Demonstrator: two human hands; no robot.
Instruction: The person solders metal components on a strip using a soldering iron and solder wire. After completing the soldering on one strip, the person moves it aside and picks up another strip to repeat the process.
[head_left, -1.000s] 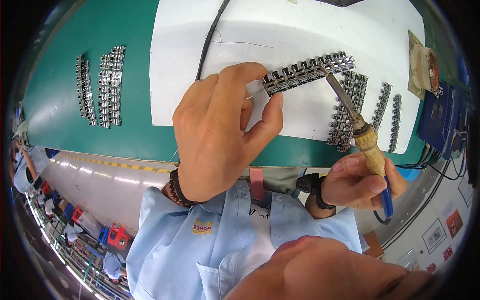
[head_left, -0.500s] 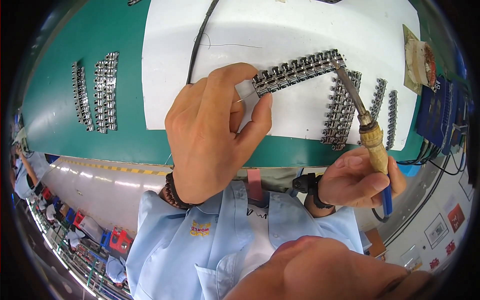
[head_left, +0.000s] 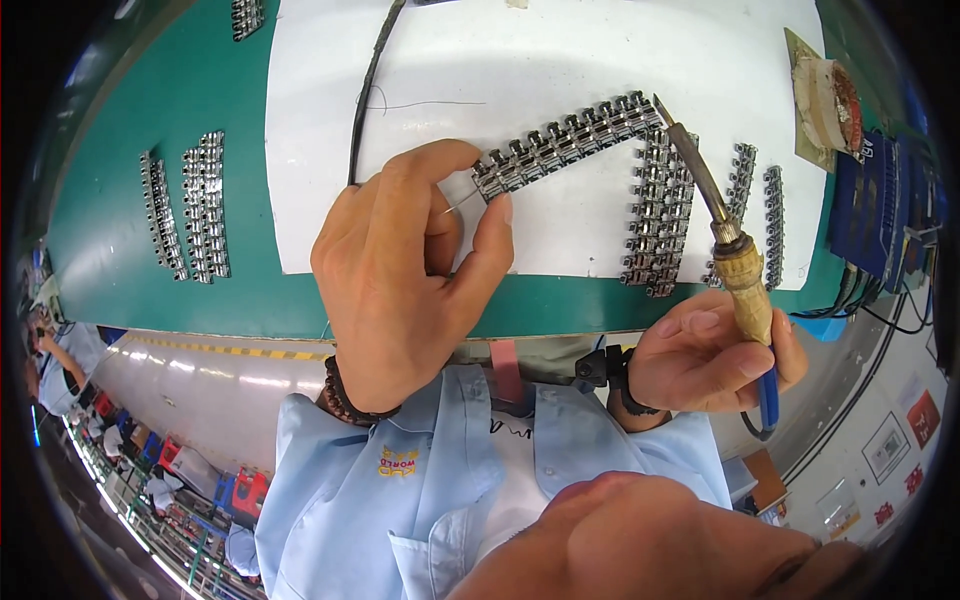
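A silvery, dark-studded strip [head_left: 565,145] is held slantwise over the white sheet [head_left: 570,240], its right end nearer the far edge. A soldering iron [head_left: 742,280] is held with its pointed tip over the sheet's right half, its tan-and-blue handle reaching past the near edge. Thin wire [head_left: 460,205] is held over the left half.

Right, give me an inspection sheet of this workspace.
Surface: white sheet over a green bench top.
Job's things: held metal connector strip, slanting up to the right; soldering iron, tip beside that strip's right end, contact unclear; thin wire, likely solder, at its left end; loose connector strips left and right.
Clutter: worn block at right; thin dark strand on the sheet.
Grips: left grip pinches the held strip's left end; right grip holds the iron's handle.
Cables: black cable on the sheet; dark cables below the blue unit.
Surroundings: floor with yellow line, co-worker at left; wall postings at right.
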